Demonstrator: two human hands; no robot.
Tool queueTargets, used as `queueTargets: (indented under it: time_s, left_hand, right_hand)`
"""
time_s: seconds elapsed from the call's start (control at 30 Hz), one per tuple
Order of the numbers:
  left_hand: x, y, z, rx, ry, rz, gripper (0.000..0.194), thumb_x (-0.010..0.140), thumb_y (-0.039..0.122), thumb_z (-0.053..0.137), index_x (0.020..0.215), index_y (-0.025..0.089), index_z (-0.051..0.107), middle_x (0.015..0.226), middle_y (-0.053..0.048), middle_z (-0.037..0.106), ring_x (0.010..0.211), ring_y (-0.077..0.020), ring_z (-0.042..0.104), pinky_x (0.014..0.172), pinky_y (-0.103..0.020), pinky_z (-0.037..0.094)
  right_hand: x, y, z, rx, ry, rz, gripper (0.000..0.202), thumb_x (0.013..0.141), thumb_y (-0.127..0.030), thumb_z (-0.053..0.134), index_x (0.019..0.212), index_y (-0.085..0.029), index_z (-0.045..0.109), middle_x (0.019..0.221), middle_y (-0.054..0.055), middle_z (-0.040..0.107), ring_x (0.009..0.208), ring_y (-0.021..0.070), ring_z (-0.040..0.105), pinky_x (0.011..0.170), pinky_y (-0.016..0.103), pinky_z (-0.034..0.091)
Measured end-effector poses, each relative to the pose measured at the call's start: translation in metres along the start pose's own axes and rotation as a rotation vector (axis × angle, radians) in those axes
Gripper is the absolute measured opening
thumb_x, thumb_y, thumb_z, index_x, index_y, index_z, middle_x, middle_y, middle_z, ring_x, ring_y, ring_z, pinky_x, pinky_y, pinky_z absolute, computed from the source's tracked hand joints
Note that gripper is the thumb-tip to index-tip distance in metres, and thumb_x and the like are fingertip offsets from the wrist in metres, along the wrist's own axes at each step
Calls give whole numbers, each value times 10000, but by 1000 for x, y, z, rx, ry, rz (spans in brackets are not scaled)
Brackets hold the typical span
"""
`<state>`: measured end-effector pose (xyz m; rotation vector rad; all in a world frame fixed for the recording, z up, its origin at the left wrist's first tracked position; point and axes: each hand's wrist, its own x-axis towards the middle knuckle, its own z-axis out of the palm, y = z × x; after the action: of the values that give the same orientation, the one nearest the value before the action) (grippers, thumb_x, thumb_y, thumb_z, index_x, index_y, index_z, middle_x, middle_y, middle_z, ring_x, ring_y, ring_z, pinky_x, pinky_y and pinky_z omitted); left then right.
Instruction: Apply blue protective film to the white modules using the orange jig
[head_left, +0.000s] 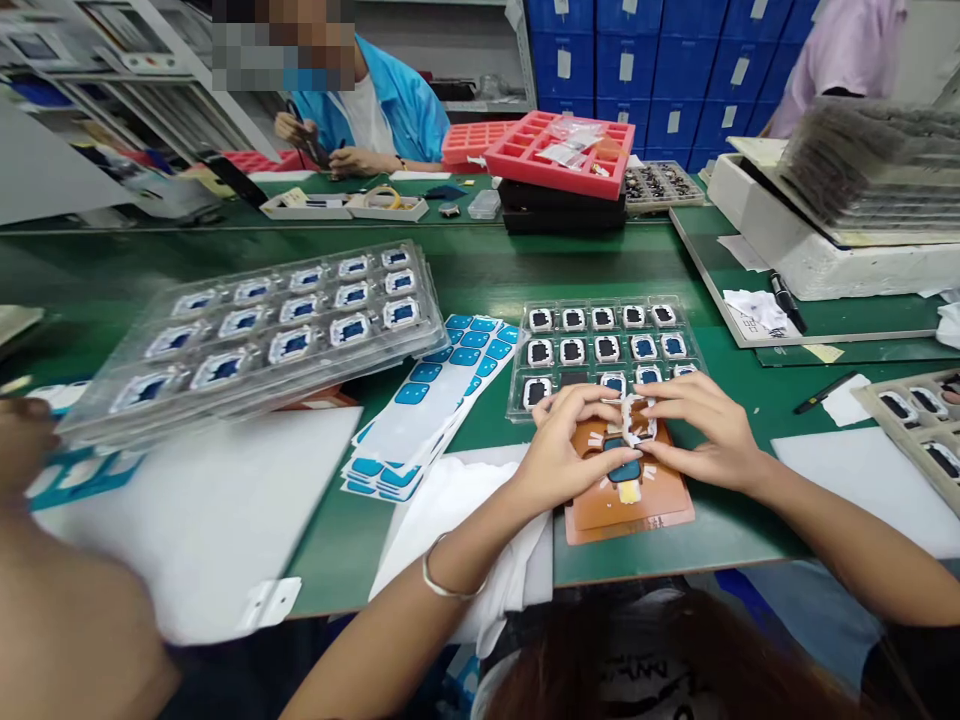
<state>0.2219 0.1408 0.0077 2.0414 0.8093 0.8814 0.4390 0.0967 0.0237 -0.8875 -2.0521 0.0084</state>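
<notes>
Between my left hand (566,450) and my right hand (705,430) is a small white frame (639,421), pinched by the fingers of both. It is held tilted over an orange-brown mat (630,510). A dark blue-grey piece (622,463) lies on the mat under the frame, close to my left thumb, with a small yellow piece (629,492) below it. Just beyond my fingers sits a clear plastic tray (517,385) with rows of white-rimmed parts, some dark and some blue inside.
Left of the mat lie a white cloth (457,500) and blue sticker sheets (442,400). Stacked clear trays (262,340) stand further left, near another person's arm (67,600). A pen (825,392) and grey tray (919,425) are at right. A person in blue (405,100) sits opposite.
</notes>
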Motion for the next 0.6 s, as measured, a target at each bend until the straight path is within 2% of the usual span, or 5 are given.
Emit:
queueTargets:
  time_s: [0.1,0.3,0.4,0.6]
  left_hand:
    - [-1,2,-6,160,95,106,530,697,477,826,1116,256,588,1058,-59,703,1141,-308,539,998,-521,321]
    - [-2,3,-14,211,154,251,266,842,426,689,1016,234,630,1046,-33,715,1083,-255,497,969,-468,365]
    - [-1,2,-13,202,167,224,141,896,368,628,905,229,647,983,-18,730,1065,-245,501,950,-462,367]
    - [0,-2,-13,222,212,182,187,918,335,597,779,232,667,941,-9,731,1012,-233,522,938,-465,366]
  right_hand:
    - [1,-4,-6,34,-46,111,248,859,-269,721,1088,-206,650,1120,86,712,994,247,655,841,420,518]
    - [-1,-6,-8,120,-178,160,204,866,-301,689,1053,-219,678,1124,55,718,989,237,631,846,433,506]
    - [-3,-5,-8,130,-195,171,212,863,-326,714,1046,-220,704,1168,60,704,1007,246,593,861,441,506]
    - [-3,4,-20,197,-206,200,207,869,-358,737,1036,-235,726,1183,68,693,1045,249,593,906,451,490]
